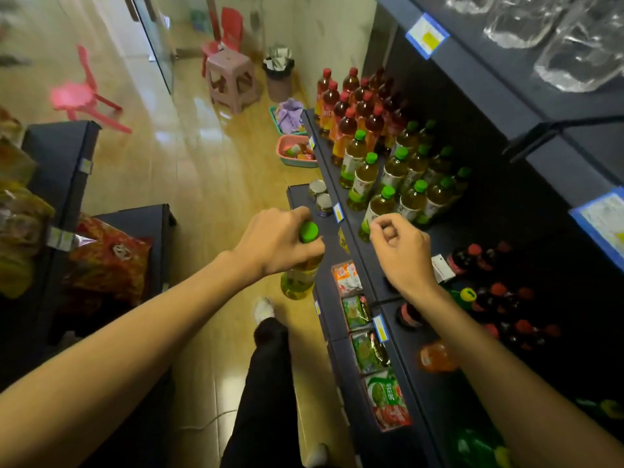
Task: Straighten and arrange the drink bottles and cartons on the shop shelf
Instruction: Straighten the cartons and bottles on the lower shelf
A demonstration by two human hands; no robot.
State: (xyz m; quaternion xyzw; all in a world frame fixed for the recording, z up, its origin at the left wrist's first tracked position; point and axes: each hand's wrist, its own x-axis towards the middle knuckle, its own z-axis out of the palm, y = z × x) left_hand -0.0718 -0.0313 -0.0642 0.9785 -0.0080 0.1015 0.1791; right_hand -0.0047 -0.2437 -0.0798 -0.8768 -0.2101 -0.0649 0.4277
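Note:
My left hand (pixel 277 241) grips a green-capped tea bottle (pixel 300 275) by its neck, holding it upright in the aisle just off the dark shelf's front edge (pixel 351 228). My right hand (pixel 401 251) hovers over that edge with fingers curled and nothing visible in them, beside the nearest green-capped bottle (pixel 376 211). Behind it stand rows of green-capped tea bottles (pixel 405 170), then red-capped tea bottles (pixel 354 106) farther back. Dark red-capped bottles (pixel 499 298) fill the shelf section at my right.
A lower shelf ledge holds snack packets (pixel 368 346) and two jars (pixel 320 197). Baskets (pixel 293 150), a pink stool (pixel 229 79), red chairs and a bin (pixel 278 76) stand on the floor beyond. Another rack with snack bags (pixel 104 261) is left. Water bottles (pixel 553 35) sit above.

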